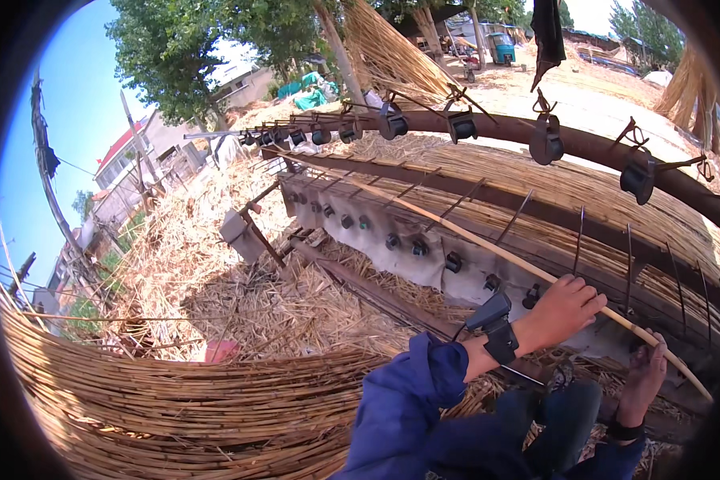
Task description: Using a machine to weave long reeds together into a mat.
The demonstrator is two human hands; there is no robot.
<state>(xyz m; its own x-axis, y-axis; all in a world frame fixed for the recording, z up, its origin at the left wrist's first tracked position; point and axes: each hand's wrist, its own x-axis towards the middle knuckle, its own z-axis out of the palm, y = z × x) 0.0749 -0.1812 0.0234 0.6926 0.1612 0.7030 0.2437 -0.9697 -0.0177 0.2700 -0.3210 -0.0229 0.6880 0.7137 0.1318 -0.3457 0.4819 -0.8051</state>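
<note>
A long pale reed stalk (474,238) runs slantwise along the front of a metal frame (430,314), from the upper left down to its near end at the lower right. My left hand (558,318) is closed over the stalk, fingers curled; it partly hides the stalk there. Farther right, my right hand (645,379) pinches the stalk short of its near end. Thin metal prongs (516,217) stick up behind the stalk. Below it, several small black spools (454,262) sit along a pale cloth-like panel (376,240). A device is strapped to my left wrist.
Over the frame arches a rusty pipe (500,130) hung with black spools (461,125). Beyond the prongs lie many reeds side by side (584,192). A large heap of reeds (216,412) lies at the lower left, with loose straw (240,308) on the ground.
</note>
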